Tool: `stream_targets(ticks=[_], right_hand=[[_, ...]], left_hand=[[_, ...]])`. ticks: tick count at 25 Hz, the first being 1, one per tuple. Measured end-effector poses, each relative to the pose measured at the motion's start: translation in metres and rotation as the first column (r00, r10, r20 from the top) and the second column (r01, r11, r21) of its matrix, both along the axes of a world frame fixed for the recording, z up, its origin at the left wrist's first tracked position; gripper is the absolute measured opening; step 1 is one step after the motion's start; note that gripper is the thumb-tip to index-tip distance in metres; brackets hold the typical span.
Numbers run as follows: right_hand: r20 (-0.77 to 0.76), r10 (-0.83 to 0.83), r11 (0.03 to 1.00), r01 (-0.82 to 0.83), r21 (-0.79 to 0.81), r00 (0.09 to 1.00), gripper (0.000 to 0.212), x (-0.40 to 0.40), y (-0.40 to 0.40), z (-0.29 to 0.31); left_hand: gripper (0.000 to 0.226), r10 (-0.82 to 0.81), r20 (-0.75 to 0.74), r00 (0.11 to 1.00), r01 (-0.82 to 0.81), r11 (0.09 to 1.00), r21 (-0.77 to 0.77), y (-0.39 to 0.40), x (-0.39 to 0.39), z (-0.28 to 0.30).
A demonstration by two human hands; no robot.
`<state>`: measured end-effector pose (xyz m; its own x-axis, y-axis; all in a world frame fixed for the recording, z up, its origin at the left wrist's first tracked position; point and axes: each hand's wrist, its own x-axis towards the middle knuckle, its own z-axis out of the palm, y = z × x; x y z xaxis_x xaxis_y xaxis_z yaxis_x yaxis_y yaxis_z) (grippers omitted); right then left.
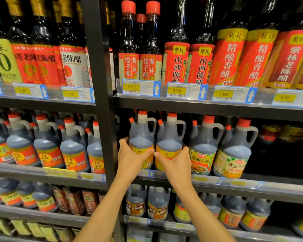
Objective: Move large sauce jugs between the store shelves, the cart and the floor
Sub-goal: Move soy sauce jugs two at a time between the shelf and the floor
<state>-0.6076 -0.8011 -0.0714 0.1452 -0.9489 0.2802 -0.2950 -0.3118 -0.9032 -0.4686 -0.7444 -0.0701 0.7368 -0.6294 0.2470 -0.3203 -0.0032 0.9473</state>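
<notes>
our left hand and right hand each wrap fingers round a dark ribbed plastic sauce jug, left jug, right jug, both upright at the black metal shelf's front edge, touching.

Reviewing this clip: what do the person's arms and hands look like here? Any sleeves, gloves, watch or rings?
Both arms are bare from the bottom of the frame to the fingers: no sleeves show. The left hand and right hand wear no gloves. No watch, bracelet or ring shows on the wrists or on the fingers in view. No markings show on either forearm.
</notes>
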Motion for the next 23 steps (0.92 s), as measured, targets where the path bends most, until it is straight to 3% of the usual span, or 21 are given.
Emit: stream_targets(ticks=[4,10,23], right_hand=[[-0.009,0.004,1.0,-0.004,-0.026,1.0,0.067,-0.005,-0.006,-0.003],[-0.031,0.022,0.999,-0.024,-0.049,0.999,0.069,-0.01,-0.007,-0.005],[-0.111,0.065,0.996,-0.072,-0.059,0.992,0.064,-0.012,-0.013,-0.011]], left_hand=[[0.079,-0.058,-0.028,0.998,0.058,0.998,-0.003,0.004,0.001,0.0],[0.099,-0.038,0.085,0.996,0.032,0.996,0.08,0.005,-0.001,-0.001],[0.088,-0.026,0.147,0.989,0.017,0.998,0.066,0.004,-0.001,-0.007]])
